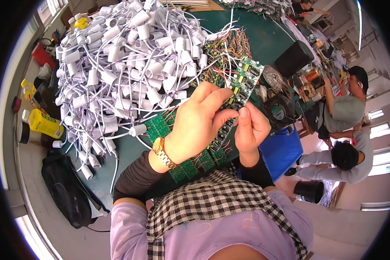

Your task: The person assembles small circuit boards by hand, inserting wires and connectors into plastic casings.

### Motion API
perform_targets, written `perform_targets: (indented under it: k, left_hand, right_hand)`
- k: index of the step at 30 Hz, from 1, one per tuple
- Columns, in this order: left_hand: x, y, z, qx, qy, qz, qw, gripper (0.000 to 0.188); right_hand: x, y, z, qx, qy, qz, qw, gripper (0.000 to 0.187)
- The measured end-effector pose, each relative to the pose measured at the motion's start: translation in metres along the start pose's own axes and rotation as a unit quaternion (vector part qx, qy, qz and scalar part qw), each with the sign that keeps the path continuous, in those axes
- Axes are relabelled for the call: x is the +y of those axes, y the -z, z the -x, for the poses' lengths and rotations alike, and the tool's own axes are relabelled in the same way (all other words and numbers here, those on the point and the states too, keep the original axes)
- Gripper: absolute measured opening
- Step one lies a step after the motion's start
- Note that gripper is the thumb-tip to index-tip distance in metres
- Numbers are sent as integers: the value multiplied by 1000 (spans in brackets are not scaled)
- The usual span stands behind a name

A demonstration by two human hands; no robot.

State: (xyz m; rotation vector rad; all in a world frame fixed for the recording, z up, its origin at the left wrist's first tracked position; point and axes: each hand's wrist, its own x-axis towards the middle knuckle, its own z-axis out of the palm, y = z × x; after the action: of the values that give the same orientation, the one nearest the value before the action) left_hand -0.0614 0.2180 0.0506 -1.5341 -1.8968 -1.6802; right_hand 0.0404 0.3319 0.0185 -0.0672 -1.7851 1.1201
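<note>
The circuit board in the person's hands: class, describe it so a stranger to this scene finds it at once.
From the big heap of white cylinders, move to its lower right, to the person's left hand and right hand. A long circuit board slants between their fingers. Unlike the plainer green boards nearer the checked apron, it is held and crowded with small parts.

Sockets (pixel 154 69) block hands (pixel 197 115) leftward; bare tabletop (pixel 264 37) farther ahead.
</note>
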Motion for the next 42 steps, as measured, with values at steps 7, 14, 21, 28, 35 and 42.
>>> perform_targets:
  k: [7,14,21,28,35,42]
  left_hand:
    - [0,2,-3,44,3,51,998,31]
    - [-6,4,-4,65,-16,86,994,29]
    - [-3,5,-1,90,-76,41,992,17]
    - [-2,4,-3,134,-102,-19,986,17]
    - [-10,8,-1,62,127,227,964,4]
    - [6,3,-5,90,-133,-61,985,22]
  right_hand:
    - [-10,-4,-10,-17,8,-16,1000,25]
    - [-12,0,-14,-70,-112,-218,967,36]
    - [-15,-1,-15,-86,-83,-173,978,29]
    - [-6,-2,-8,17,-6,-113,993,24]
    - [-10,-3,-8,104,-64,-150,981,26]
    - [-6,0,-7,54,-49,-93,993,25]
